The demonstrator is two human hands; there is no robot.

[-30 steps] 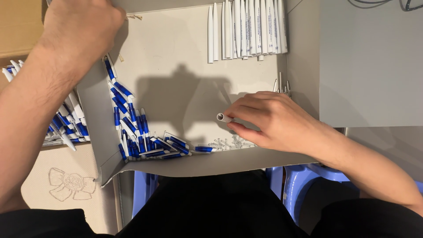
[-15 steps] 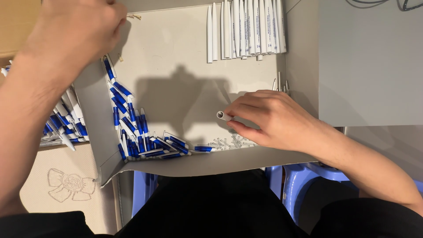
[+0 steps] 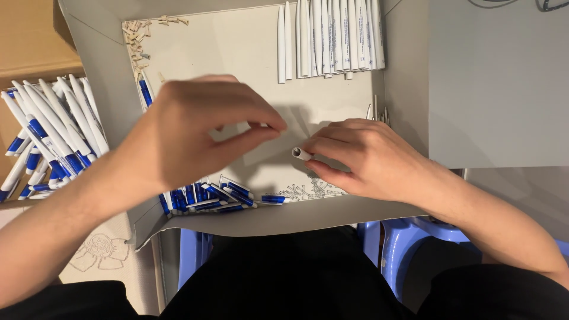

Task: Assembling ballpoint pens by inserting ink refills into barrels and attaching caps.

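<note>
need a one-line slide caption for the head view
Right hand holds a white pen barrel over a grey tray; left hand pinches beside its open end.

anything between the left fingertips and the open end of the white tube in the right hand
Nothing solid: in the head view only a short bare stretch of the tray floor separates the left hand from the white pen barrel that the right hand holds.

Bare grey tray floor (image 3: 237, 53) open between the hands and the far wall, row of white pen barrels (image 3: 332, 38) blocking the far right corner, blue pen parts (image 3: 219, 198) heaped along the near edge, small beige bits (image 3: 135, 37) strewn top left, left hand (image 3: 195, 133) hovering mid-tray
</note>
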